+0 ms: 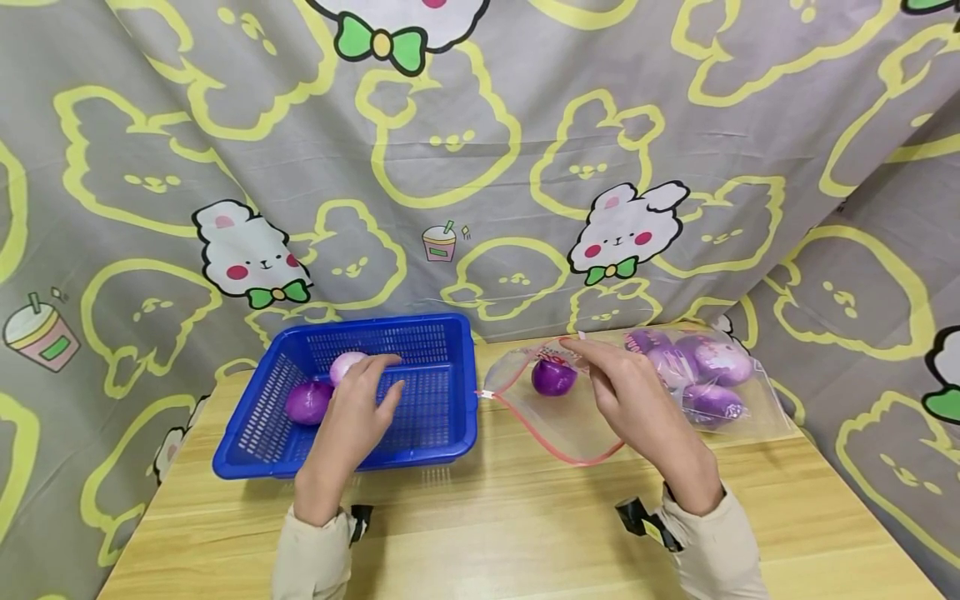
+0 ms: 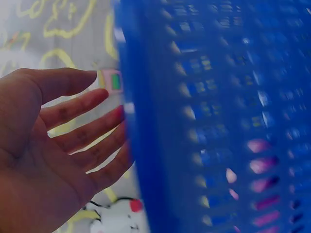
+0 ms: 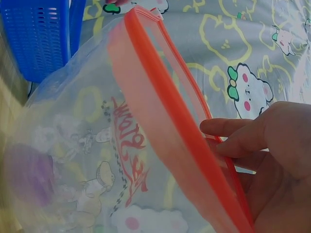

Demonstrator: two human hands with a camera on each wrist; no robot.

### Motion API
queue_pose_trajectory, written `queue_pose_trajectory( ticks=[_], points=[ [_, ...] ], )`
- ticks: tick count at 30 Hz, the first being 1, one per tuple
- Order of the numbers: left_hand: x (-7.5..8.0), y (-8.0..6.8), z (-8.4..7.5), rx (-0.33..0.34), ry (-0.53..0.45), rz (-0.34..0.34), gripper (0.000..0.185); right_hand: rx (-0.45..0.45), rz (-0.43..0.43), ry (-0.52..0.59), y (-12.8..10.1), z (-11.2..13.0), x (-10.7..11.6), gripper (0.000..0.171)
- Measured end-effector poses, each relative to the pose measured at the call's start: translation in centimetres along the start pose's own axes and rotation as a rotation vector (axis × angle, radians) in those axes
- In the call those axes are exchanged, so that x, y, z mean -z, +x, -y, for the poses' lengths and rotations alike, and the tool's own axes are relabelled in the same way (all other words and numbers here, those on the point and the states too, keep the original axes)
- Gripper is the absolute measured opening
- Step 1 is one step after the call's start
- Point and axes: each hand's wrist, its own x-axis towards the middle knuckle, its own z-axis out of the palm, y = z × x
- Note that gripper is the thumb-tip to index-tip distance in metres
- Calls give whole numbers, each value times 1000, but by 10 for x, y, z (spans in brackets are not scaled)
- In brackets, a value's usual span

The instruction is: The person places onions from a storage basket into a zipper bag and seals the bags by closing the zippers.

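Note:
My left hand (image 1: 354, 417) is over the blue basket (image 1: 442, 450), its fingers loosely bent and holding nothing. Close to it in the basket lie a dark purple onion (image 1: 306, 404) and a paler one (image 1: 345, 365), partly covered by the fingers. In the left wrist view the palm and spread fingers stand beside the basket wall. My right hand (image 1: 647, 404) pinches the red-edged rim of a clear zip bag (image 1: 551, 429), whose mouth gapes. Inside this bag sits one purple onion (image 1: 553, 379), blurred through the plastic in the right wrist view.
A clear bag holding several purple onions (image 1: 712, 404) lies to the right, partly behind the right hand. All stand on a wooden table (image 1: 510, 533), with a patterned grey curtain (image 1: 495, 167) behind its back edge.

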Motion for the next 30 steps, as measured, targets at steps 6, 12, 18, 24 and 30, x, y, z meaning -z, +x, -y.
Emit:
queue_pose_trajectory(
  ticks=[6,12,18,24,30],
  points=[
    [1,-1,22,30,-10,-47,30,1,1,-3,0,-1,0,37],
    [4,-3,35,111,14,-38,32,10,-5,-8,0,-3,0,37],
    [7,-8,52,225,40,-40,39,13,-10,-15,0,-4,-1,38],
    [9,-17,77,243,92,-115,41,13,-12,-11,0,-5,-1,37],
    [11,-24,93,335,131,-6,49,1,-3,-11,0,-6,-1,37]
  ],
)
